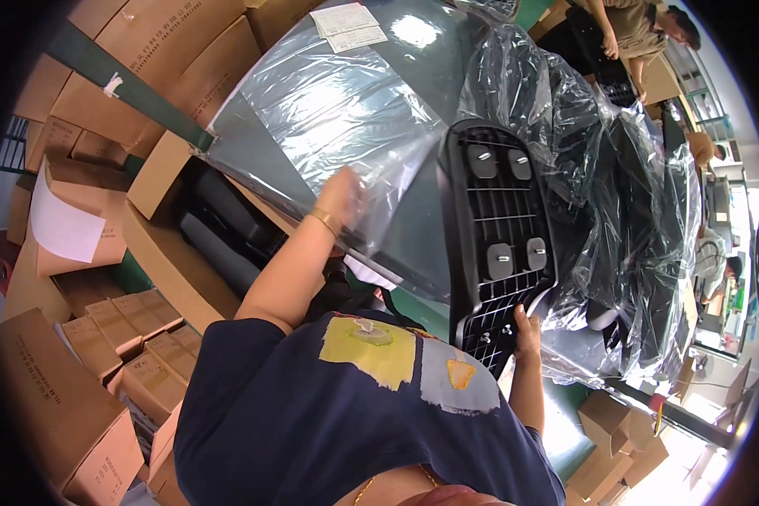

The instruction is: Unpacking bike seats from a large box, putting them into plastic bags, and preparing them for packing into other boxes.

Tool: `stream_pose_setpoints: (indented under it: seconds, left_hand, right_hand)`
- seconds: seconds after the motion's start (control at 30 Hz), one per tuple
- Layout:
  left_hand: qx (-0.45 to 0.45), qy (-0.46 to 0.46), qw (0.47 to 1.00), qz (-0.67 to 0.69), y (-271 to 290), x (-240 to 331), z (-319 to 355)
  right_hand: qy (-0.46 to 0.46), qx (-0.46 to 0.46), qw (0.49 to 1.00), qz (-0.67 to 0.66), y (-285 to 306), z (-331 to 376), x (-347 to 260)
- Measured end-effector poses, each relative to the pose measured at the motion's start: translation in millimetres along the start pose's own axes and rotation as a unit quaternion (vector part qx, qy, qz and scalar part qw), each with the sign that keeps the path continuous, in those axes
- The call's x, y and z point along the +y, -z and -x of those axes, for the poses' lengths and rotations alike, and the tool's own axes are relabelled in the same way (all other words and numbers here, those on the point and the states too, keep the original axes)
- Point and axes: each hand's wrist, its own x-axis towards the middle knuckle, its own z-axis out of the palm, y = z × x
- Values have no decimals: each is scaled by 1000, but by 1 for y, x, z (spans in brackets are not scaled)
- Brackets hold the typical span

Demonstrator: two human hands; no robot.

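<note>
Black ribbed panel (497,244) upright, long axis vertical.
Right hand (527,329) grasping lower edge; left hand (341,198) apparently gripping clear bag (346,110), well left.

Cartons (84,354) left, plastic wrap (599,211) apparently right.

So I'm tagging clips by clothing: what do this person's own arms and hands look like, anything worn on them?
Both forearms are bare, with no gloves on either hand. The left hand has a thin gold-coloured bangle at the wrist. The right hand shows no ring or band that I can make out. The short sleeves belong to a dark navy T-shirt with yellow and grey printed patches.
</note>
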Motion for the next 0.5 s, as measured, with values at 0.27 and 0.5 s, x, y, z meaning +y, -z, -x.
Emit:
stream_pose_setpoints:
  seconds: [0.27, 0.5]
  left_hand:
    - [-4, -106, 994, 33, 34, 19, 20]
    - [121, -170, 944, 256, 69, 26, 1]
  right_hand:
    - [-47, -121, 987, 99, -51, -41, -21]
    - [-40, -170, 975, 140, -73, -59, -36]
